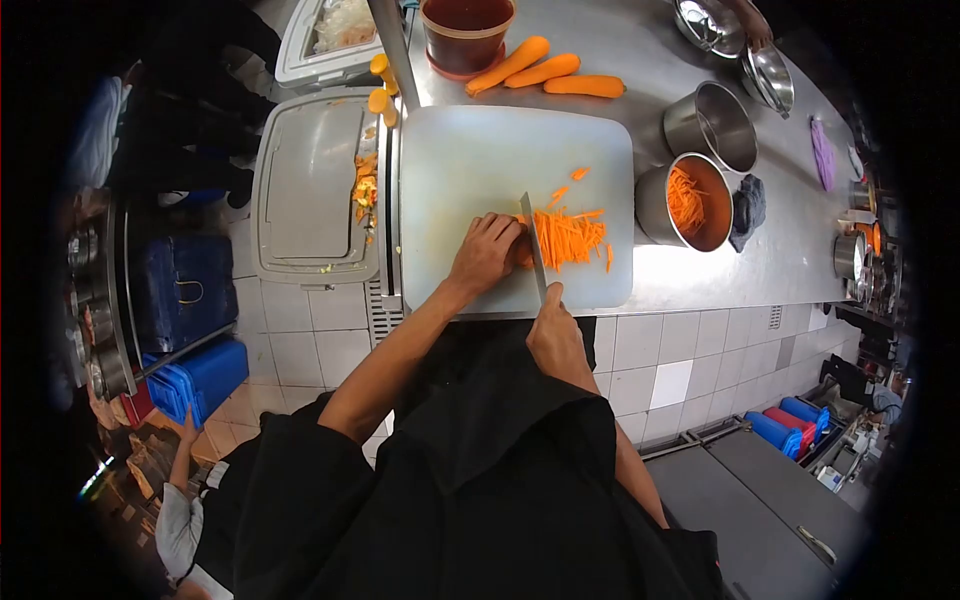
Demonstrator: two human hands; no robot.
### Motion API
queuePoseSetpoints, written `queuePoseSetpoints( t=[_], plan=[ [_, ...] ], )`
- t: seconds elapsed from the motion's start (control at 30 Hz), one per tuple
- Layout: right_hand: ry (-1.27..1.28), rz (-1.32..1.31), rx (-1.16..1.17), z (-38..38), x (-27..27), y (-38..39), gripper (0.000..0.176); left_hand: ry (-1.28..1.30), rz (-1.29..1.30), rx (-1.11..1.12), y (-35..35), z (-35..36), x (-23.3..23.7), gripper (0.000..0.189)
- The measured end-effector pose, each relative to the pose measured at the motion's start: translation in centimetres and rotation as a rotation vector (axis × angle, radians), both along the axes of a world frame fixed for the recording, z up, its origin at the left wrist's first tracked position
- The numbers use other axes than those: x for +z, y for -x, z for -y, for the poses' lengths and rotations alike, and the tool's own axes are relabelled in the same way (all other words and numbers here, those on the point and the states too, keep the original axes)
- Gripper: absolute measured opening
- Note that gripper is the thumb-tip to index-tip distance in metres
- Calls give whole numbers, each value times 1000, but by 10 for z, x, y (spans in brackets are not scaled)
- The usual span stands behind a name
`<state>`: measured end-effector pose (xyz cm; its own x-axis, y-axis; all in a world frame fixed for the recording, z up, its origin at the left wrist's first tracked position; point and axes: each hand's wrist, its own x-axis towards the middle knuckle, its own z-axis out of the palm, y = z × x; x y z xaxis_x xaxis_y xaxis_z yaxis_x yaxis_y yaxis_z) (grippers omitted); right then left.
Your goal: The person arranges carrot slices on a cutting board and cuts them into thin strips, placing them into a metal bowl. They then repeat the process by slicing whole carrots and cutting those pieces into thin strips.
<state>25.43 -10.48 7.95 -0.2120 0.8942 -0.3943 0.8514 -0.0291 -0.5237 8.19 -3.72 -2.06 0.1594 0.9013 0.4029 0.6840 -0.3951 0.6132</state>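
Note:
My right hand (pixel 556 335) grips the handle of a kitchen knife (pixel 534 245), its blade pointing away from me across a white cutting board (pixel 470 150). Curled over an orange piece of carrot (pixel 523 250), my left hand (pixel 487 250) presses it down just left of the blade; most of that piece is hidden under the fingers. Thin carrot strips (pixel 570 240) lie in a pile against the blade's right side. A few loose bits sit farther back on the board.
Whole carrots (pixel 545 70) lie behind the board beside a brown tub (pixel 467 35). To the right stand a steel pot (pixel 655 215) holding carrot strips and another steel pot (pixel 700 125). A lidded bin (pixel 310 190) is at the left. A co-worker's arm (pixel 183 455) reaches a blue container (pixel 205 380).

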Motion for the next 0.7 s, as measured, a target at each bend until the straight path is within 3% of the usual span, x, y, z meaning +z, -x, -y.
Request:
queuePoseSetpoints(
  t=[0.13, 0.23, 0.47, 0.7],
  plan=[
    [37, -49, 4, 0, 2, -1, 26, -11, 8, 7, -1, 1, 0, 24],
    [72, -44, 10, -3, -2, -6, 31, 30, -35, 13, -1, 0, -1, 34],
    [174, -66, -2, -8, 3, -8, 36, -10, -76, 40, -5, -2, 1, 26],
    [90, -172, 19, 5, -12, -23, 33, -53, -97, 51, -11, -2, 6, 14]
  ],
)
